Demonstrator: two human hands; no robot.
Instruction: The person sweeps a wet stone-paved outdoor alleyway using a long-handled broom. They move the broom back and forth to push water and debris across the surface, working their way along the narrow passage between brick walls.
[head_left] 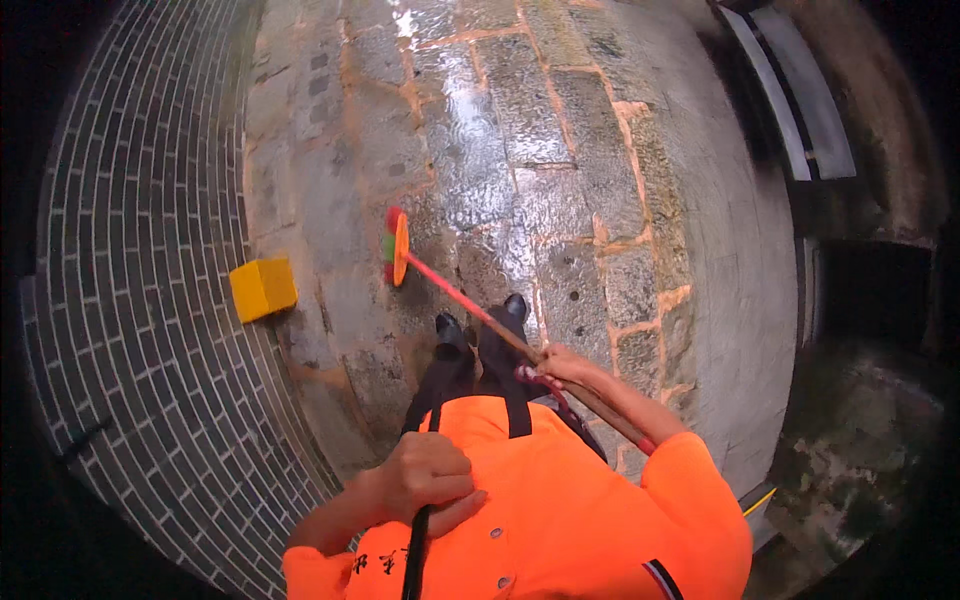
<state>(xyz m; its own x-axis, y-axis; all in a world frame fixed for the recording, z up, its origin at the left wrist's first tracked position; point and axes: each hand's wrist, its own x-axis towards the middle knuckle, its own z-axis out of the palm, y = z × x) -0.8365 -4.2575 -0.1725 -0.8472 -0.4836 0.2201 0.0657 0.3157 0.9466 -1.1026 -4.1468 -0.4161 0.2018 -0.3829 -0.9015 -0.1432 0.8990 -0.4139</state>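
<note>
My right hand (566, 366) is closed round the long handle of a broom (455, 293). The handle is pink-red toward the head and brownish near my hand, and runs back under my right forearm. Its orange head with red and green bristles lies on the wet paving ahead and left of my feet. A dark reddish cord (562, 402) hangs by my right wrist; what it belongs to I cannot tell. At my chest, my left hand (432, 482) is closed on a black strap (416, 555) that runs down over my orange shirt.
A yellow box-shaped object (264, 288) stands against the grey brick wall (150, 250) on my left. Wet stone paving (570, 200) with pale orange joints stretches ahead, shiny in the middle. On the right are a smooth grey strip (735, 260) and a dark opening (870, 295).
</note>
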